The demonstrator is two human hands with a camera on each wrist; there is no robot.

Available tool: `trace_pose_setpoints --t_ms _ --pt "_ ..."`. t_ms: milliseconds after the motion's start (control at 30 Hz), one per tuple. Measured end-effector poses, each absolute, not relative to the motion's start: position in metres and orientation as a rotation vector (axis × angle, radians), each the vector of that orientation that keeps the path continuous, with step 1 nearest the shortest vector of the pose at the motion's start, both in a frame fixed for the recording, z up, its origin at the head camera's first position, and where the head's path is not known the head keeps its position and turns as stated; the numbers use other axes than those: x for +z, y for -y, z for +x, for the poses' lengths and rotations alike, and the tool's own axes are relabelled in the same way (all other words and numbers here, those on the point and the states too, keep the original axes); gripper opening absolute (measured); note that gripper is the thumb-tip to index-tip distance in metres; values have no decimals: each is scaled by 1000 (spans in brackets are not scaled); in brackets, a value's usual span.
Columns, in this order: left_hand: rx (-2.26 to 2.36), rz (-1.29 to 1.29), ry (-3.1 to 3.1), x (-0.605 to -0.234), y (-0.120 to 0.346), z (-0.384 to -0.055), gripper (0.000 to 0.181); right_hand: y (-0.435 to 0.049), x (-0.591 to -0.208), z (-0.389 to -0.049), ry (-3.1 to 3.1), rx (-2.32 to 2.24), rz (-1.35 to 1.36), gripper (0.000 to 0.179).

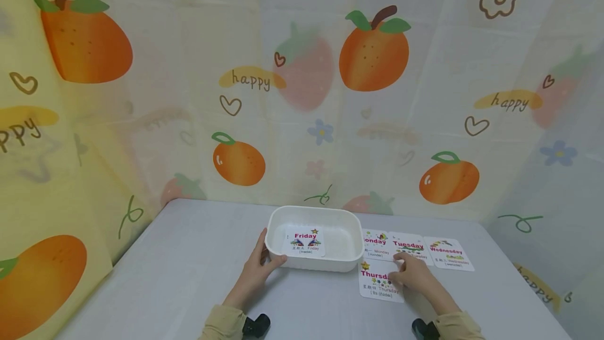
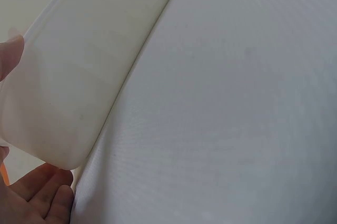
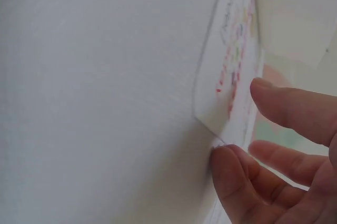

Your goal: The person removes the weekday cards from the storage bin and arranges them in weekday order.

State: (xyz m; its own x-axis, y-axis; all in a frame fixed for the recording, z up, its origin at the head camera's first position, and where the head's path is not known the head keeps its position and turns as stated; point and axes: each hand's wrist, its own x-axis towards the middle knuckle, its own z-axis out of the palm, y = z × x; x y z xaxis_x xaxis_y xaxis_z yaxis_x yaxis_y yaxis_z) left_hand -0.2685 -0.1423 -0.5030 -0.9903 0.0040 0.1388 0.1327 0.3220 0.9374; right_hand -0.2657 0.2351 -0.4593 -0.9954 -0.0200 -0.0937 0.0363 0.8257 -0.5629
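Note:
A white plastic tub (image 1: 314, 263) stands on the table, with a "Friday" card (image 1: 304, 242) lying inside. My left hand (image 1: 257, 264) grips the tub at its left end; the thumb (image 2: 10, 55) lies at the rim and the other fingers are around the corner. To the tub's right, a "Thursday" card (image 1: 379, 288) lies face up below a "Monday" card (image 1: 376, 245), a "Tuesday" card (image 1: 407, 244) and a "Wednesday" card (image 1: 448, 254). My right hand (image 1: 415, 276) is at the right edge of the Thursday card, fingertips touching or nearly touching it, with a gap between them.
The white table (image 1: 155, 277) reaches back to a fabric backdrop (image 1: 302, 156) printed with oranges, strawberries and flowers. The Monday card lies close against the tub's right side. A dark strap device (image 1: 257, 325) sits on the left wrist.

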Motion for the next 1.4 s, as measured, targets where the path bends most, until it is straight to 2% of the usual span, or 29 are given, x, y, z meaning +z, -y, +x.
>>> trace_pose_setpoints --t_ms 467,667,967,1400 --pt "-1791 -136 2442 -499 141 -266 91 -225 -438 -276 -3041 -1032 -121 52" --pt "-1776 -128 2453 -500 141 -266 91 -203 -431 -280 -3018 -1128 -144 53" --pt "-1766 -89 2464 -502 141 -267 91 -165 -423 -293 -2956 -1351 -373 55" --pt "-1753 -86 2474 -501 140 -267 91 -119 -424 -315 -2808 -1510 -514 57"
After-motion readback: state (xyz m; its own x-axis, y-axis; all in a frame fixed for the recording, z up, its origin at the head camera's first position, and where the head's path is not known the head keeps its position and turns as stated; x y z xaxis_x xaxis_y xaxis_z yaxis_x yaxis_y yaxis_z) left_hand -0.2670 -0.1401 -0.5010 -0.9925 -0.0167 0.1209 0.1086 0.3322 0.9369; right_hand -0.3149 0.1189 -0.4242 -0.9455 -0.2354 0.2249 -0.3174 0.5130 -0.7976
